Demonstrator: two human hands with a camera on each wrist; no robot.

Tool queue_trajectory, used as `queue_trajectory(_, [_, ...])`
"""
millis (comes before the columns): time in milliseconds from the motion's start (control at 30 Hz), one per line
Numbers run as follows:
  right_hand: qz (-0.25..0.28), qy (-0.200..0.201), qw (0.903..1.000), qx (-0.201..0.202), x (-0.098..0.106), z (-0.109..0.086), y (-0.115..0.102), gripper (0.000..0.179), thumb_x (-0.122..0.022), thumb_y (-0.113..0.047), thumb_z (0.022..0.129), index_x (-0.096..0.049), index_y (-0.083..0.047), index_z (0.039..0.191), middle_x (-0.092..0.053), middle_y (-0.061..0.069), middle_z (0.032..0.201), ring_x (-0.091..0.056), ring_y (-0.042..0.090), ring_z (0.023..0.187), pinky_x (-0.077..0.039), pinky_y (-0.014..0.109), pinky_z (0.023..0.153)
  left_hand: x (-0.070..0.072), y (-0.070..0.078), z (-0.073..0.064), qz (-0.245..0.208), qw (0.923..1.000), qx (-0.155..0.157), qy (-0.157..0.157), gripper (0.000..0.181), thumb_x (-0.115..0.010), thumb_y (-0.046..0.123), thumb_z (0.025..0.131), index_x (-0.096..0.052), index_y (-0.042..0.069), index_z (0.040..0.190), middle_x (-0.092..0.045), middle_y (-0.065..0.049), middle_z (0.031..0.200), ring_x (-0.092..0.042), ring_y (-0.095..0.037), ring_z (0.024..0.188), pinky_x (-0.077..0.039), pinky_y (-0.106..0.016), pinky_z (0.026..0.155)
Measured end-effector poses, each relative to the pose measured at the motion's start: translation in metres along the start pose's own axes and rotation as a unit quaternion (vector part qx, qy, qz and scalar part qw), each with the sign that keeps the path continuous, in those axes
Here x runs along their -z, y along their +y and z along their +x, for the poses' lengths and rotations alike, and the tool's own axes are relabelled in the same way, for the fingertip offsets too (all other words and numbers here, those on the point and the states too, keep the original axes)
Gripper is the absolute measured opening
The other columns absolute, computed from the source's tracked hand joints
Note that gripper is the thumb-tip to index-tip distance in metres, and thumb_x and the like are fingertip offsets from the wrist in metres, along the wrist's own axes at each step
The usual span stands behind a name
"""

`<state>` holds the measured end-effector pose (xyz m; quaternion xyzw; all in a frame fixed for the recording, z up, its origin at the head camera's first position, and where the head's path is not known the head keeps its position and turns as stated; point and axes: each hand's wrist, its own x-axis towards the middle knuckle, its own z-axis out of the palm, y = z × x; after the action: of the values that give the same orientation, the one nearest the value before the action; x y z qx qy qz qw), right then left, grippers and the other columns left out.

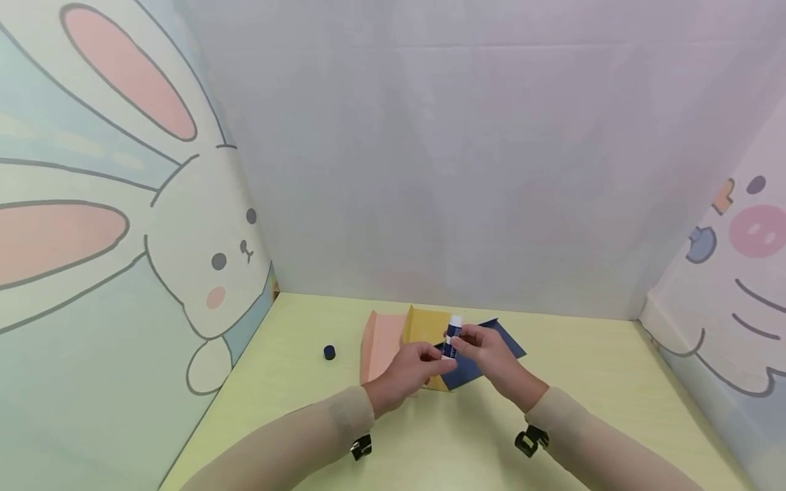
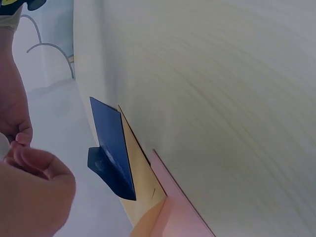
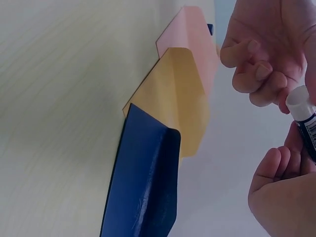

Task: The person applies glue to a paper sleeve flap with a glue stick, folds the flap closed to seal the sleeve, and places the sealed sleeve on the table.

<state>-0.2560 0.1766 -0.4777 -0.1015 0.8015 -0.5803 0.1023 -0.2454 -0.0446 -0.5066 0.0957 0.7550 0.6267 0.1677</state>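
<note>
A dark blue and white glue stick (image 1: 453, 334) is held up over the envelopes, white end at the top. My right hand (image 1: 496, 360) grips its barrel between thumb and fingers. At its lower end, my left hand (image 1: 410, 372) pinches the white base (image 3: 299, 101) with its fingertips. Beneath them lie a pink envelope (image 1: 388, 337), a yellow envelope (image 1: 428, 323) and a navy envelope (image 1: 468, 372), overlapping in a row with their flaps raised. The left wrist view shows the navy envelope (image 2: 112, 140) on top of the yellow one (image 2: 139, 177).
A small dark blue cap (image 1: 329, 352) stands on the pale yellow table (image 1: 301, 320), left of the pink envelope. A grey-white wall panel (image 1: 454, 170) closes off the back. Cartoon-printed panels, one with a rabbit (image 1: 190, 266), rise at both sides.
</note>
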Motion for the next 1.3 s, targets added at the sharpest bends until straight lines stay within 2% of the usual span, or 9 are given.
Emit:
queue_trajectory(167, [-0.009,0.016,0.9998,0.001,-0.004,0.004,0.003,0.033,-0.071,-0.02,0.12,-0.075,0.007,0.14,-0.08,0.025,0.14,-0.074,0.02,0.12,-0.063,0.047,0.113,-0.011,0.004,-0.001,0.014,0.9978,0.009,0.063,0.034,-0.094,0.032,0.104,-0.067,0.011,0.102,-0.057,0.0,0.09,-0.052,-0.018,0.08,-0.043,-0.031,0.067])
queue_trajectory(367, [-0.018,0.019,0.9997,0.004,-0.006,0.006,0.002,0.03,-0.072,-0.018,0.119,-0.077,0.006,0.136,-0.082,0.024,0.133,-0.075,0.022,0.114,-0.063,0.045,0.106,-0.015,0.005,-0.003,0.017,0.9965,0.006,0.081,0.038,-0.095,0.028,0.102,-0.061,0.012,0.101,-0.056,-0.001,0.09,-0.051,-0.018,0.08,-0.042,-0.031,0.068])
queue_trajectory(500, [-0.019,0.015,0.9997,0.003,-0.006,0.004,0.0,0.03,-0.072,-0.019,0.119,-0.077,0.005,0.136,-0.082,0.021,0.13,-0.075,0.022,0.114,-0.064,0.043,0.104,-0.01,0.001,-0.003,0.003,0.9987,-0.001,0.05,0.036,-0.093,0.031,0.105,-0.063,0.011,0.107,-0.059,0.0,0.096,-0.055,-0.02,0.087,-0.045,-0.032,0.073])
queue_trajectory(633, [-0.019,0.003,0.9998,0.009,-0.005,0.001,-0.002,0.033,-0.071,-0.02,0.12,-0.076,0.006,0.139,-0.082,0.018,0.132,-0.074,0.017,0.115,-0.063,0.04,0.107,-0.001,-0.005,0.0,-0.022,0.9995,-0.001,-0.022,0.032,-0.081,0.036,0.113,-0.068,0.008,0.121,-0.065,-0.003,0.11,-0.06,-0.024,0.104,-0.052,-0.035,0.085])
queue_trajectory(767, [-0.016,-0.007,0.9996,0.022,-0.004,-0.001,-0.004,0.033,-0.07,-0.019,0.12,-0.074,0.007,0.14,-0.082,0.02,0.129,-0.075,0.018,0.108,-0.065,0.038,0.102,0.01,-0.005,0.003,-0.052,0.9932,0.005,-0.104,0.042,-0.066,0.036,0.121,-0.075,0.003,0.146,-0.073,-0.014,0.14,-0.06,-0.026,0.12,-0.054,-0.035,0.094])
queue_trajectory(867, [-0.01,-0.011,0.9995,0.027,-0.004,-0.001,-0.005,0.032,-0.07,-0.016,0.12,-0.073,0.009,0.141,-0.081,0.023,0.127,-0.074,0.021,0.102,-0.064,0.033,0.096,0.016,-0.003,0.004,-0.067,0.9875,0.013,-0.142,0.046,-0.059,0.031,0.124,-0.073,0.0,0.154,-0.071,-0.017,0.145,-0.06,-0.026,0.122,-0.053,-0.033,0.096])
queue_trajectory(1033, [-0.013,-0.01,0.9996,0.023,-0.004,-0.003,-0.004,0.035,-0.069,-0.016,0.12,-0.073,0.009,0.144,-0.081,0.023,0.13,-0.074,0.022,0.107,-0.065,0.033,0.1,0.02,-0.003,0.005,-0.05,0.9874,0.01,-0.15,0.043,-0.058,0.027,0.125,-0.074,-0.006,0.148,-0.068,-0.008,0.125,-0.062,-0.024,0.118,-0.054,-0.033,0.097])
queue_trajectory(1200, [-0.019,-0.009,0.9995,0.022,-0.002,-0.003,-0.003,0.035,-0.068,-0.018,0.121,-0.073,0.008,0.145,-0.081,0.022,0.134,-0.075,0.021,0.115,-0.065,0.05,0.112,0.018,-0.003,0.003,-0.03,0.991,0.0,-0.13,0.042,-0.063,0.03,0.124,-0.074,-0.007,0.141,-0.069,-0.002,0.115,-0.063,-0.024,0.114,-0.056,-0.034,0.097])
queue_trajectory(1300, [-0.025,-0.006,0.9994,0.022,-0.002,-0.003,-0.002,0.035,-0.067,-0.018,0.121,-0.074,0.006,0.145,-0.081,0.021,0.135,-0.075,0.021,0.119,-0.064,0.052,0.116,0.015,-0.004,0.002,-0.018,0.9942,-0.002,-0.106,0.037,-0.069,0.032,0.122,-0.076,-0.003,0.135,-0.07,-0.005,0.115,-0.064,-0.025,0.111,-0.057,-0.034,0.095])
